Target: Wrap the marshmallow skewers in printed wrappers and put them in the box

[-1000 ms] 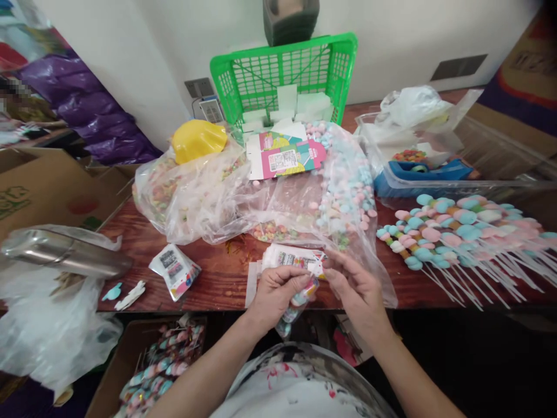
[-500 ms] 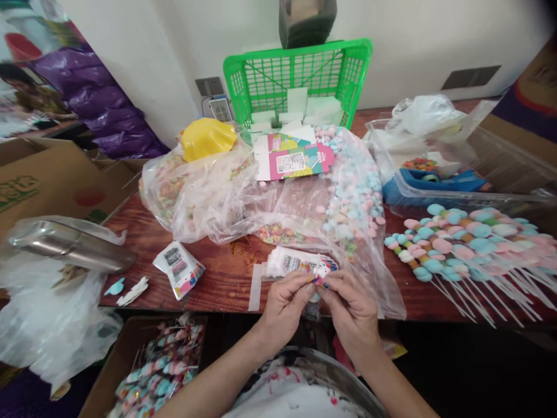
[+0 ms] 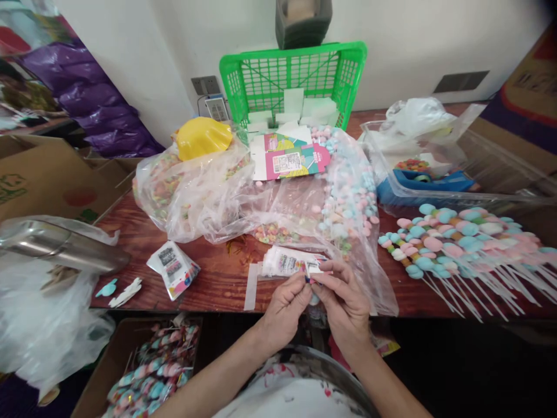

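In front of my body, both hands meet over the table's front edge. My left hand (image 3: 285, 307) is closed in a pinch, and my right hand (image 3: 348, 305) pinches close beside it. Between their fingertips is the colourful top of a small candy bag (image 3: 314, 299); pale blue candy shows through its clear part below, mostly hidden by the fingers. Just beyond lies a stack of printed clear bags (image 3: 282, 262). Another stack of printed cards or bags (image 3: 170, 268) lies to the left. On the right is a heap of marshmallow skewers (image 3: 452, 238) with white sticks.
Big clear sacks of candy (image 3: 195, 197) cover the table's middle, under a flat printed box (image 3: 289, 161) and a yellow bowl-like piece (image 3: 204, 139). Behind stands a green basket (image 3: 291, 52). A steel flask (image 3: 65, 247) lies left; below, a carton holds wrapped skewers (image 3: 152, 371).
The fingertips have shifted slightly on the bag's top, and my right fingers have lifted a little. The whole view has moved slightly.
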`<state>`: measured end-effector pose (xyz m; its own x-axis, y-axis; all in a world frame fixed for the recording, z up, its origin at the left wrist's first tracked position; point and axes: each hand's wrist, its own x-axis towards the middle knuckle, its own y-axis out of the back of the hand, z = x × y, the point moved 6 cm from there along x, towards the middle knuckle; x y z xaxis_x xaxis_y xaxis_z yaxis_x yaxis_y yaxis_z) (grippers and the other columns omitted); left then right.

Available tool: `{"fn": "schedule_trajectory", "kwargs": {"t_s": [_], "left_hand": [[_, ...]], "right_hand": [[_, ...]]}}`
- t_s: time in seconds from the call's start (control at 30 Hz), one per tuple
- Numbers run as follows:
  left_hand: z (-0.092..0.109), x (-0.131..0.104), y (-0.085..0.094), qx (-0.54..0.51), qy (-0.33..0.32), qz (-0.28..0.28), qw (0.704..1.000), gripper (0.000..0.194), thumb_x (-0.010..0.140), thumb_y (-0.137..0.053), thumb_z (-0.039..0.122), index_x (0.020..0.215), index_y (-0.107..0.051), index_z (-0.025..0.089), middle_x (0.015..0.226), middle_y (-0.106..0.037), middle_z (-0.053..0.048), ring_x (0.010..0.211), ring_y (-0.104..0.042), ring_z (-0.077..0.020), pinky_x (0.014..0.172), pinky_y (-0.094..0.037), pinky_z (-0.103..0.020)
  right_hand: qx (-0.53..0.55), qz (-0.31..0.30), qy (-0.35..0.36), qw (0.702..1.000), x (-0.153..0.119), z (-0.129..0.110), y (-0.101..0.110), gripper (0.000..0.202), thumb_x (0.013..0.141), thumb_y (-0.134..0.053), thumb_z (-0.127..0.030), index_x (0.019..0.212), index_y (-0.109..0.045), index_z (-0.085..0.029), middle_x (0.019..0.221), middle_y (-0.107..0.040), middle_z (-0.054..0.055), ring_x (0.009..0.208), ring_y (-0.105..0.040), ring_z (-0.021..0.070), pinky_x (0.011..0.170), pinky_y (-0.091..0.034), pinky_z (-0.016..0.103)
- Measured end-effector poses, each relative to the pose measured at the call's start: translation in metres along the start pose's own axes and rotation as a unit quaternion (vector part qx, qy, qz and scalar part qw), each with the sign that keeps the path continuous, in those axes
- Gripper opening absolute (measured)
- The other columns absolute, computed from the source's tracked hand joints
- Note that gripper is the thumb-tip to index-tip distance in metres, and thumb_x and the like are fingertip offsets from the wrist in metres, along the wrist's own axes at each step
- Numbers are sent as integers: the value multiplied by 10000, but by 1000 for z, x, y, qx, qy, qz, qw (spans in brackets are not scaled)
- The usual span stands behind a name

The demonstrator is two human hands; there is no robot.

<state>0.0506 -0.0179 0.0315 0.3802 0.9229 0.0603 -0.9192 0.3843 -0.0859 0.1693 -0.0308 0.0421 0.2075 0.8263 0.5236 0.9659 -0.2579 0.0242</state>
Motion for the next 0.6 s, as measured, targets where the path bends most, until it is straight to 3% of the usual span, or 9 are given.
{"fn": "schedule_trajectory", "kwargs": {"t_s": [0.1, 0.2, 0.3, 0.4, 0.5, 0.6], "left_hand": [[-10, -2, 3, -26, 46, 17, 998, 351, 897, -516, 469, 795, -621, 150, 849, -514, -33, 828, -487, -139, 800, -418, -265], [-20, -5, 5, -48, 101, 13, 994, 381, 872, -536, 514, 770, -588, 151, 767, -485, -10, 690, -432, -103, 640, -374, -226], [-23, -8, 3, -69, 127, -9, 989, 412, 852, -550, 545, 764, -572, 144, 681, -460, 12, 605, -390, -82, 575, -320, -213], [-24, -9, -1, -129, 159, -40, 978, 448, 830, -557, 581, 757, -558, 140, 640, -501, 8, 574, -428, -83, 568, -332, -216], [-26, -10, -3, -170, 200, -75, 962, 448, 804, -587, 589, 789, -552, 142, 639, -553, 3, 550, -461, -84, 562, -352, -215], [-26, -8, 4, -134, 219, -98, 962, 431, 786, -626, 560, 783, -562, 134, 635, -549, 13, 532, -441, -67, 541, -336, -199]], "right_hand": [[9, -50, -71, 996, 3, 12, -1, 264, 821, -642, -200, 1053, -705, -309, 1092, -620, 39, 1007, -598, 181, 842, -507, 320], [56, -147, -186, 970, 1, 27, -8, 308, 834, -635, -288, 1139, -664, -258, 1075, -654, 54, 977, -618, 195, 820, -523, 330], [100, -179, -208, 957, 0, 28, -12, 144, 840, -621, -307, 908, -691, -202, 917, -654, 38, 817, -629, 165, 712, -533, 291], [61, -129, -172, 975, 2, 21, -10, 169, 857, -583, -289, 725, -606, -186, 805, -594, 13, 560, -531, 101, 502, -468, 242], [-61, -120, -56, 989, 6, 6, -11, 150, 869, -536, -217, 727, -579, -191, 748, -569, 17, 625, -538, 126, 574, -465, 266], [-146, -148, 45, 977, 11, -5, -12, 132, 865, -514, -146, 756, -574, -190, 757, -577, 32, 716, -559, 148, 651, -466, 284]]}}
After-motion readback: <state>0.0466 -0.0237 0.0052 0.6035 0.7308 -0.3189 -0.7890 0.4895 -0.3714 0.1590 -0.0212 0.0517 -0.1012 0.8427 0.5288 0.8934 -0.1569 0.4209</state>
